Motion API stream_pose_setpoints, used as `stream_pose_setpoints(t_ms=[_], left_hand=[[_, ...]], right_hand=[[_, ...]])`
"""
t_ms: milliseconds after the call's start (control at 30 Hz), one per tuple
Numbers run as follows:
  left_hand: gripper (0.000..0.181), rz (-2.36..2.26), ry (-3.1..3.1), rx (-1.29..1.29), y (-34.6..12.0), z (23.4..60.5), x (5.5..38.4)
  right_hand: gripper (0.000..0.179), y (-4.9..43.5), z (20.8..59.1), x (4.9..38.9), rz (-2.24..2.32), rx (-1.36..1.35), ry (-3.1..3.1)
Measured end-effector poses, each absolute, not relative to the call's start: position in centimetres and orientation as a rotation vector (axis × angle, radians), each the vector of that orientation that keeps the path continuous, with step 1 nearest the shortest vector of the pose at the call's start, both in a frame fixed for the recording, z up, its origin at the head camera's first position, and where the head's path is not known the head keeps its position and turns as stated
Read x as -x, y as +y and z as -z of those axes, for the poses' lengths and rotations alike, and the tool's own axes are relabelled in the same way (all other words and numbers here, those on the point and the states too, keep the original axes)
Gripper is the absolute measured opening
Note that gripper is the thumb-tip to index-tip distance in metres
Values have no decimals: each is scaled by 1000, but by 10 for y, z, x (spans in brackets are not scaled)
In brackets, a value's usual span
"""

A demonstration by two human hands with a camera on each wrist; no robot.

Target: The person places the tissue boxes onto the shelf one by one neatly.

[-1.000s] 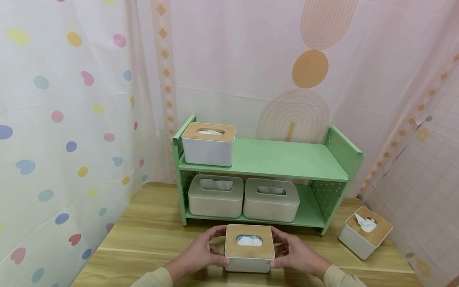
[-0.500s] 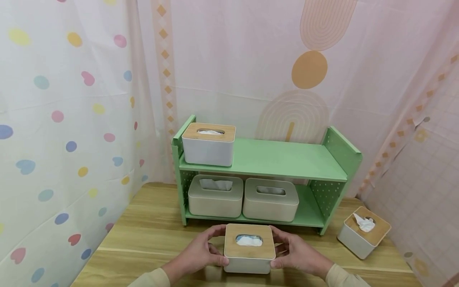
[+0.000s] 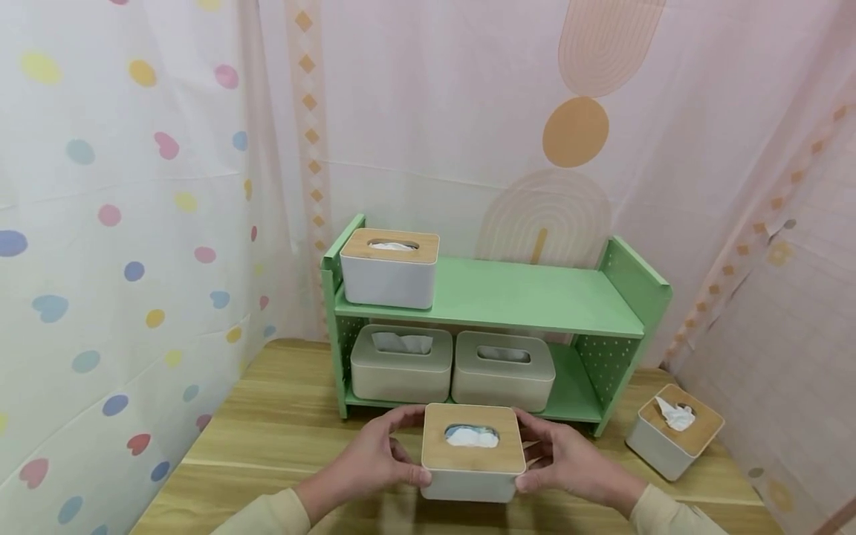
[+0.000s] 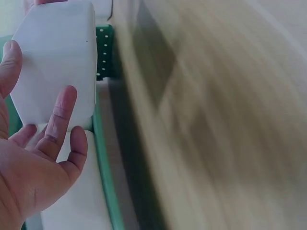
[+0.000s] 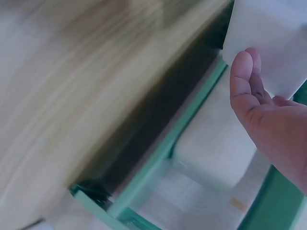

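Note:
Between my two hands is a white tissue box (image 3: 473,461) with a wooden lid and white tissue in its slot. My left hand (image 3: 376,459) grips its left side, thumb at the front corner. At the opposite side my right hand (image 3: 567,459) grips it the same way. The held tissue box (image 4: 60,57) hangs above the table in the left wrist view, where some fingers of my left hand (image 4: 43,153) extend past it. In the right wrist view, fingers of my right hand (image 5: 261,103) lie along the box wall.
Behind stands a green two-tier shelf (image 3: 528,293). A wooden-lidded tissue box (image 3: 390,279) sits on its top left; two beige tissue boxes, one left (image 3: 401,375) and one right (image 3: 503,383), fill much of the lower tier. Another tissue box (image 3: 675,435) stands on the wooden table (image 3: 267,416) at right.
Both hands have raised the tissue box off the table, and it now looks larger and slightly farther right. The grip stays the same, and the other boxes keep their places.

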State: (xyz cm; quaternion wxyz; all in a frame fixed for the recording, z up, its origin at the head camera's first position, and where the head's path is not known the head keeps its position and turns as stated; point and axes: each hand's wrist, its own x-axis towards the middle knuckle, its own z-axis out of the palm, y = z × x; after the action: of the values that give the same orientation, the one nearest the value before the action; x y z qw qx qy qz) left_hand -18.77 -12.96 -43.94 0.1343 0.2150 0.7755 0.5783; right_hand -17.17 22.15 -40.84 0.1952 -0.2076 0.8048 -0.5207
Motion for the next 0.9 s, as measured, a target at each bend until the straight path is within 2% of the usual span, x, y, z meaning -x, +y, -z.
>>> stream_pose_setpoints(t_ms=[367, 900], left_hand=[[99, -1560, 2464, -677, -116, 384, 186], [95, -1526, 2604, -858, -97, 275, 200]], right_hand=[[113, 235, 351, 164, 1451, 611, 2274], [105, 260, 230, 177, 1330, 719, 2439]])
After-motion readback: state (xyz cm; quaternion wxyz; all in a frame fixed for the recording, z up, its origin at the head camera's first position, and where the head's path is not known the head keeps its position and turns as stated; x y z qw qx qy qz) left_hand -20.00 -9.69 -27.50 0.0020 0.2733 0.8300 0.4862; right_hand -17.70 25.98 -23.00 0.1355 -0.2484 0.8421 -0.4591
